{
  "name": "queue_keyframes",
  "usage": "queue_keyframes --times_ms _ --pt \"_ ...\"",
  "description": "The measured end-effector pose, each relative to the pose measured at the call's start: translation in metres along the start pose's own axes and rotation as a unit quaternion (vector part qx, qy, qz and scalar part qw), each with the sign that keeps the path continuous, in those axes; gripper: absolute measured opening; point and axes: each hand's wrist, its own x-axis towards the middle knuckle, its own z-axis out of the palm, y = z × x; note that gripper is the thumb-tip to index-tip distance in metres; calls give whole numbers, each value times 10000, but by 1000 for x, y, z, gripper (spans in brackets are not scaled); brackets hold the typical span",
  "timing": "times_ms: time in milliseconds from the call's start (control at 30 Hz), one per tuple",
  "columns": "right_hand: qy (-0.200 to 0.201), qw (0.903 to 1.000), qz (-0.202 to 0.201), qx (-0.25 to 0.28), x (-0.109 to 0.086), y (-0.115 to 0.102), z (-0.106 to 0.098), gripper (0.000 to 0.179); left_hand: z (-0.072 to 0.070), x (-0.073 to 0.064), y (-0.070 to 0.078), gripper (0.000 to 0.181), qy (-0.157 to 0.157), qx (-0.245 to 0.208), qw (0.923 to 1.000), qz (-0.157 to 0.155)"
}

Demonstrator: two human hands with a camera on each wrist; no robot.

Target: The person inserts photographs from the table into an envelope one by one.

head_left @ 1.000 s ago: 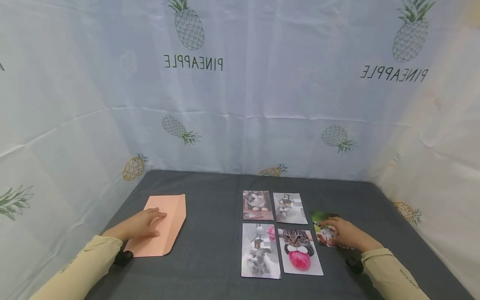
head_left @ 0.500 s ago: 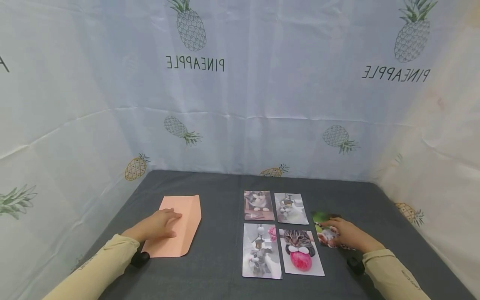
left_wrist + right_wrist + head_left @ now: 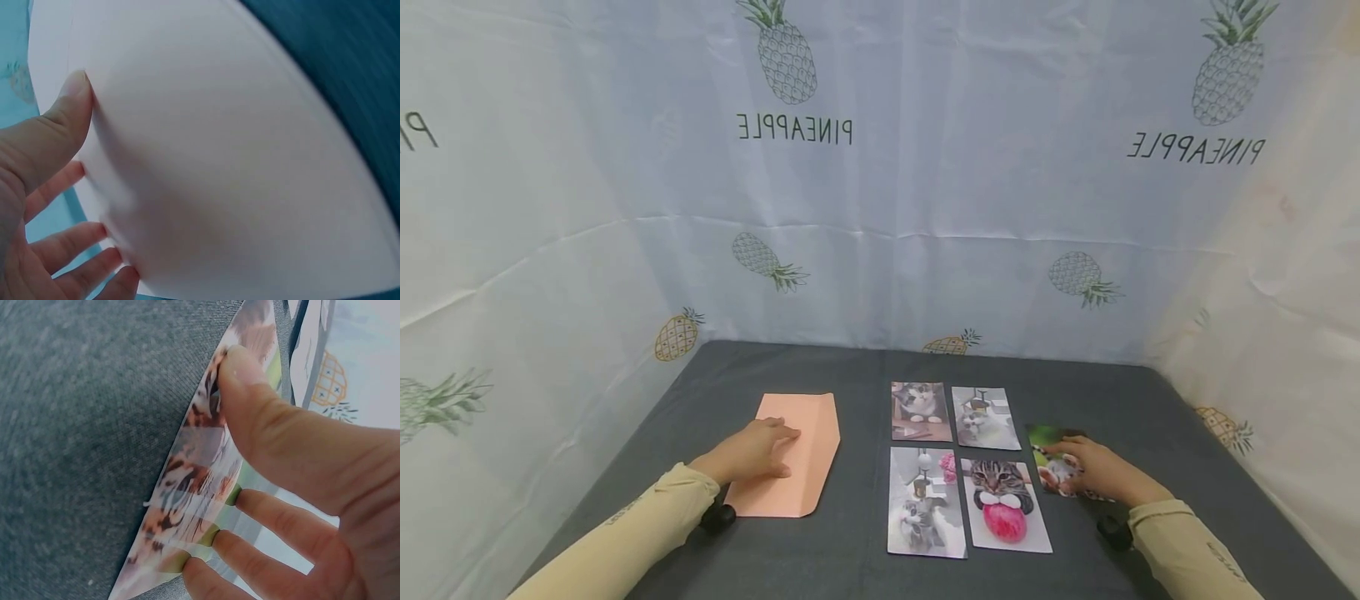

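Note:
A peach-coloured envelope (image 3: 808,417) lies flat on the left half of the table. My left hand (image 3: 752,452) rests on it, with the thumb and the fingertips touching its upper face in the left wrist view, where the envelope (image 3: 219,144) looks pale. At the right, my right hand (image 3: 1101,471) touches a glossy photo (image 3: 1048,437) with green and spotted animal fur, partly hidden under the fingers. The right wrist view shows the thumb and fingertips spread over that photo (image 3: 181,481). It lies flat on the cloth.
Between the hands several cat photos lie in two rows: a kitten photo (image 3: 919,411), a grey cat photo (image 3: 985,417), a tall cat photo (image 3: 925,504) and a tabby photo (image 3: 1006,508). Dark cloth (image 3: 850,567) covers the table. White pineapple-print curtains (image 3: 895,183) surround it.
My left hand has slid the envelope to the right across the table, closer to the cat photos. The right hand and its photo have stayed in place.

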Motion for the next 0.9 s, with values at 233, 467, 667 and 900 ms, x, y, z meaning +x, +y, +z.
queue_keyframes --times_ms 233,467,667,900 --pt "-10 10000 1 -4 -1 -1 -2 55 6 11 23 60 -58 -57 10000 -18" --pt "-51 9999 84 38 -1 -2 -1 55 10 20 43 59 -117 31 9999 109" --pt "-16 10000 12 -18 -1 -2 -1 54 12 25 55 58 -35 70 9997 233" --pt "-24 10000 24 -19 -1 -3 -2 55 16 28 66 59 -12 188 9996 186"
